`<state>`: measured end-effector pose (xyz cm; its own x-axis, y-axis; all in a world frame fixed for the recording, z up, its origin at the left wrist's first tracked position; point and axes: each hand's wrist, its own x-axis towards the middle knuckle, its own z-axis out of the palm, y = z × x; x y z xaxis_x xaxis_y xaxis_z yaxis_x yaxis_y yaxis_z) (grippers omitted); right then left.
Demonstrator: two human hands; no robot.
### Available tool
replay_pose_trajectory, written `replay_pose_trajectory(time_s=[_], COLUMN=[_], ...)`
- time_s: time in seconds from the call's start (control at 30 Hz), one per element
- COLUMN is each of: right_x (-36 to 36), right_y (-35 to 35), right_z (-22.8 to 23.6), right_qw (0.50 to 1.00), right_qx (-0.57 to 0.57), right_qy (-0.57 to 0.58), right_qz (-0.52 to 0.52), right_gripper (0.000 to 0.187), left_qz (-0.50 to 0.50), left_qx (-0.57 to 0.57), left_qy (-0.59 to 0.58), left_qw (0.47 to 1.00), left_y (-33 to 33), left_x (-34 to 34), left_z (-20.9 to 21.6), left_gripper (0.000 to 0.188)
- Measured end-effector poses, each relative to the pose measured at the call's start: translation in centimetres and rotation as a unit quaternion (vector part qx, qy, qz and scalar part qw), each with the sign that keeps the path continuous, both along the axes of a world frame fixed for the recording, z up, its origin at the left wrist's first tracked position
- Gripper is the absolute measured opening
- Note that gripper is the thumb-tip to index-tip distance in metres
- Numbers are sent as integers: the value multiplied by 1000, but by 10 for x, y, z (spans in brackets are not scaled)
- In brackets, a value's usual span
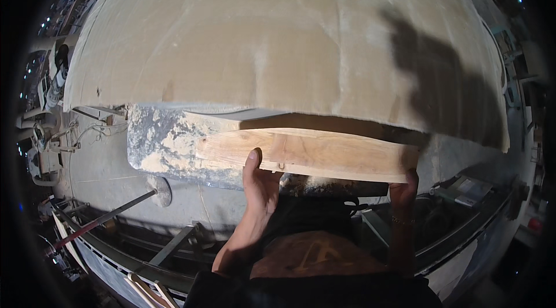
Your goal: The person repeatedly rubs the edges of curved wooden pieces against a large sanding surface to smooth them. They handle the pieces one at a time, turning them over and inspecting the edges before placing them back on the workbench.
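Note:
A pale wooden board [330, 154] with a gently curved upper edge lies across in front of me, held at both its near edge and its right end. My left hand [262, 185] grips the near edge left of the middle, thumb on top and fingers underneath, mostly hidden. At the board's right end my right hand [403, 187] is closed round the corner, in shadow. The board is over a dark machine table [165, 143] coated in sawdust. Behind it, a grey curved strip [237, 114] shows under the edge of a large wooden panel [278, 35].
The large panel overhangs the machine table and carries a dark shadow at its right. A round foot with a metal pole [159, 191] stands on the concrete floor [110, 163] at left. Metal rails [174, 244] run low on the left, and more framing [463, 198] stands at right.

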<state>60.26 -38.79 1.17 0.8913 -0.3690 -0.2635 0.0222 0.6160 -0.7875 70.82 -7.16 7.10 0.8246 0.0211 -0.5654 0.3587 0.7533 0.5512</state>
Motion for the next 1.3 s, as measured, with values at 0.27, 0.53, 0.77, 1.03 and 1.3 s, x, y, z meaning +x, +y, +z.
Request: replay_pose_trajectory(time_s=[0.27,0.53,0.77,1.03,1.3], right_x=[16,30,37,42,37], right_y=[6,6,-2,9,7], right_z=[-3,-30,-34,-30,-35], right_qw=[998,987,985,971,975], right_qx=[20,150,143,175,167], right_qy=[56,11,-75,-114,-95], right_qz=[-30,-56,60,114,109], right_gripper=[49,44,45,47,47], left_qz=[17,85,116,131,130], left_qx=[27,48,47,57,54], left_qy=[41,32,50,46,49], left_qw=[999,995,991,989,989], left_y=[7,18,21,36,40], left_x=[15,24,23,22,23], left_z=[4,4,-3,-7,-8], left_gripper=[54,50,47,43,43])
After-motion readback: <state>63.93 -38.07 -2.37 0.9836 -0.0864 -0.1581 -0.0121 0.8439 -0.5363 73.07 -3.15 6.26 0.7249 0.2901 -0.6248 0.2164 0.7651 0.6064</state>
